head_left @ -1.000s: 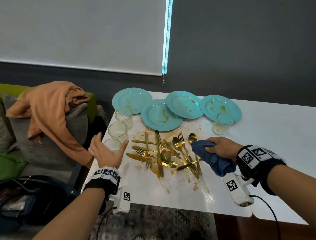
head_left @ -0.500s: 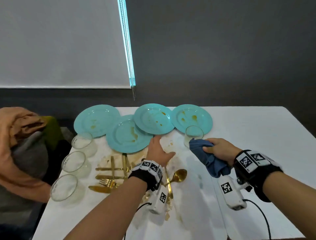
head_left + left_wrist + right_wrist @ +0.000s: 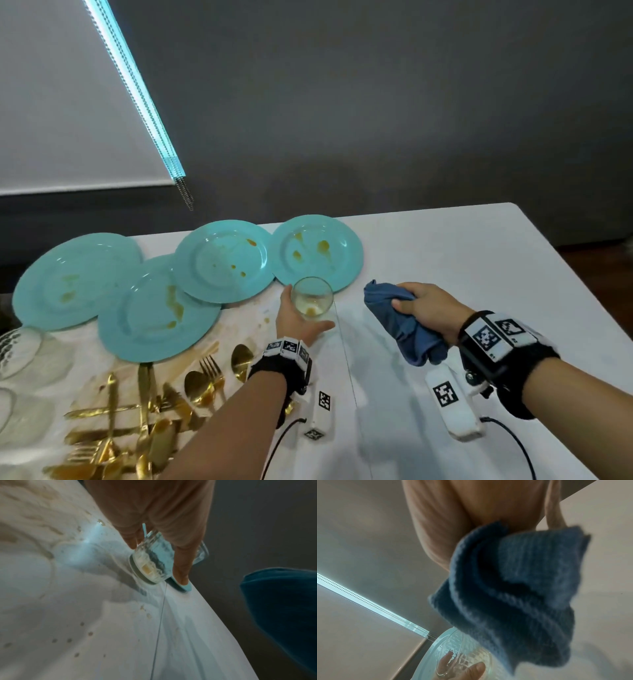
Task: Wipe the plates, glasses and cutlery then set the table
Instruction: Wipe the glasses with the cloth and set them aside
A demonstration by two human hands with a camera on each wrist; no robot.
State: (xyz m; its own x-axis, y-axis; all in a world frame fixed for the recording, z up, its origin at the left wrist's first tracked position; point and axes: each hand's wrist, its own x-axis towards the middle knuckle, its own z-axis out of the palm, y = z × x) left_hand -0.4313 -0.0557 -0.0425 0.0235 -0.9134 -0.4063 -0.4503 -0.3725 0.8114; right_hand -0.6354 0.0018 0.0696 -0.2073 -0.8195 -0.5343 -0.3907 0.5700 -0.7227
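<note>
- The left hand wraps fingers and thumb round a clear patterned drinking glass with yellow residue, at the near rim of the rightmost stained turquoise plate on the white table
- The right hand clutches a bunched dark blue cloth just beside the glass
- Gold cutlery lies heaped at near left

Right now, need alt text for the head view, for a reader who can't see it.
The left hand grips a dirty glass on the white table while the right hand holds a bunched blue cloth beside it. Four stained turquoise plates lie behind; gold cutlery is piled at lower left.
</note>
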